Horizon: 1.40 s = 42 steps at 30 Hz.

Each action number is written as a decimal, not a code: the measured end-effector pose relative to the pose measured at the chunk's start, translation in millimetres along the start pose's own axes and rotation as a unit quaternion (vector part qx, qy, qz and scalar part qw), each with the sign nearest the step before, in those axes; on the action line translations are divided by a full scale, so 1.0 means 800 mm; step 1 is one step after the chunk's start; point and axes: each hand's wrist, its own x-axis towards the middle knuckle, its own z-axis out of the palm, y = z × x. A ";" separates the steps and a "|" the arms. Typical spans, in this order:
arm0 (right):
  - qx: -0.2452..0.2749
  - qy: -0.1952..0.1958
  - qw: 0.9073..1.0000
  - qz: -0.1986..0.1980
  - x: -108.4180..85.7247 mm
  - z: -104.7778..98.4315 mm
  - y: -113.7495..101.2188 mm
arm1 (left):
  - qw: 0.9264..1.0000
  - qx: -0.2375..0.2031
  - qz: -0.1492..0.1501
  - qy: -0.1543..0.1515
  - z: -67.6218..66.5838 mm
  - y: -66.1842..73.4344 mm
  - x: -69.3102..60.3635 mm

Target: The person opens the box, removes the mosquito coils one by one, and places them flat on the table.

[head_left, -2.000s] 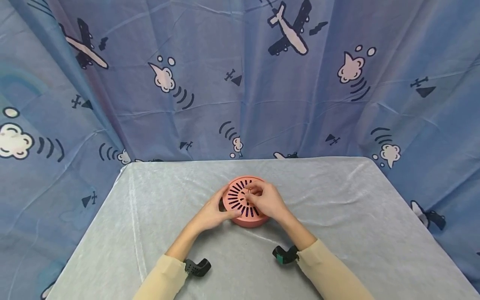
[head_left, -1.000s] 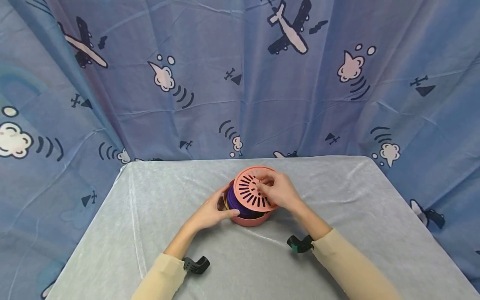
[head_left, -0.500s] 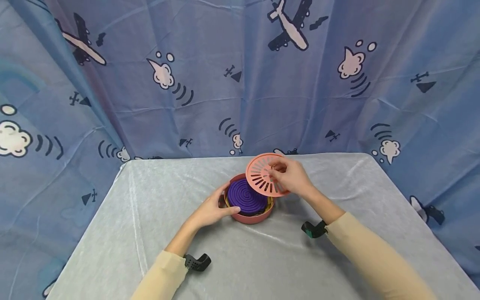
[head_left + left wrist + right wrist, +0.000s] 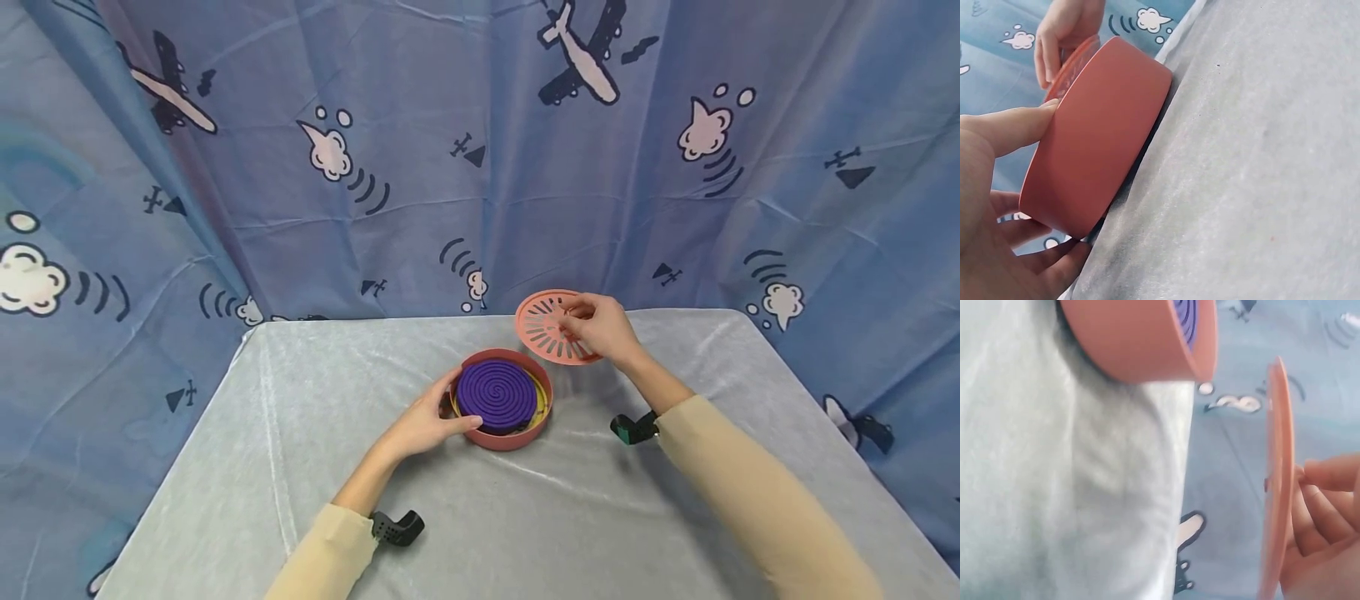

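A round reddish-pink box (image 4: 501, 442) sits on the table, with a purple spiral coil (image 4: 497, 395) inside and a yellow edge showing beside the coil. The left hand (image 4: 425, 422) grips the box's left side, thumb on the rim, as the left wrist view also shows on the box wall (image 4: 1094, 137). Up and to the right of the box, the right hand (image 4: 604, 331) pinches the slotted pink lid (image 4: 542, 333) at its centre, off the table. In the right wrist view the lid (image 4: 1282, 469) is seen edge-on, apart from the box (image 4: 1129, 344).
A pale grey cloth (image 4: 315, 400) covers the table. Behind its far edge hangs a blue curtain (image 4: 405, 167) printed with planes and clouds. Black wrist devices (image 4: 398, 529) are worn near both beige sleeves (image 4: 757, 483).
The right hand has lifted the lid off the box and carried it up and to the right, uncovering the purple coil. The left hand has stayed on the box.
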 end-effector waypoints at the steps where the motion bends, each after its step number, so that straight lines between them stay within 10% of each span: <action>1: 0.000 0.002 1.000 0.005 0.003 0.000 0.003 | 1.000 0.000 -0.001 0.000 0.000 0.001 0.000; 22: -0.009 -0.009 0.999 0.035 0.043 0.046 0.074 | 1.000 0.008 -0.002 -0.004 0.003 0.001 0.002; 42: -0.073 0.002 0.997 0.008 0.016 0.032 0.051 | 1.000 0.003 -0.015 0.005 0.003 0.001 0.000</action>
